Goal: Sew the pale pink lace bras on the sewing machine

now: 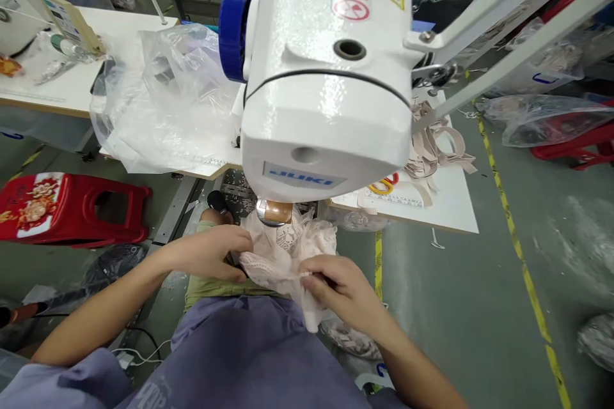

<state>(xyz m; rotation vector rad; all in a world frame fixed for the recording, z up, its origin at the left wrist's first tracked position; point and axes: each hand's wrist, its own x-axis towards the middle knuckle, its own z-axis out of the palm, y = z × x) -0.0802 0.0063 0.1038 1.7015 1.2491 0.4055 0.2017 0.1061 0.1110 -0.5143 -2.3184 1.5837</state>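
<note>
Right hand (344,287) pinches lace fabric (281,265); left hand (213,250) at its edge, grip unclear; floor (446,307) beyond table edge (451,214).

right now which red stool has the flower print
The red stool nearer the left hand: flowers show on its top, while the far-right stool shows only plain red beside clear plastic.

It's bright in here, lit from above; glare spots the JUKI sewing machine head (311,121); the clear plastic bag (177,108) shines; the pale lace fabric (314,243) looks slightly soft; edges stretch, wide-angle.
</note>
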